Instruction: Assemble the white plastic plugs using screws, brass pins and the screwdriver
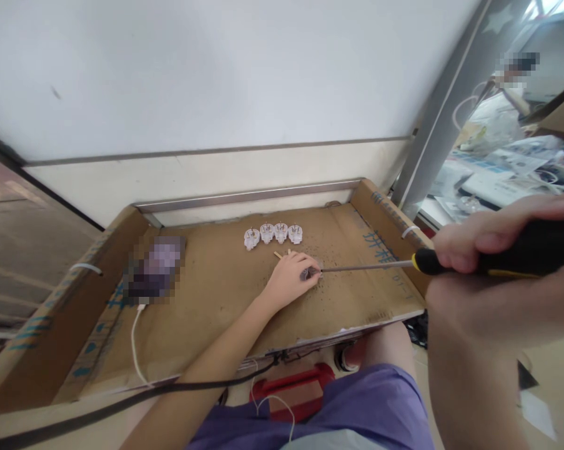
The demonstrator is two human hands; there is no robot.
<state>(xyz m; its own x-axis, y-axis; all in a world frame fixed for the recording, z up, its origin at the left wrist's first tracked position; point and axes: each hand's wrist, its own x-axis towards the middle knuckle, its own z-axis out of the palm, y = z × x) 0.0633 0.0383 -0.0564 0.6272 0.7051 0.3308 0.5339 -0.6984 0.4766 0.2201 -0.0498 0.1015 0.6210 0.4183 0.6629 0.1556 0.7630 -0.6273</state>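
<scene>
Soft, even light is covering the surface (216, 281); glare is showing past its far right corner. Right hand (497, 300) is blurring, stretching near the frame edge.

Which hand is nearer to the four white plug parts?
Left: in the picture, the left hand is just below the white plug parts; the right hand, gripping the screwdriver, is far to the right.

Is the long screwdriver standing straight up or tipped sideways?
Tipped sideways. The screwdriver has its metal shaft running across, from right hand to left hand.
</scene>
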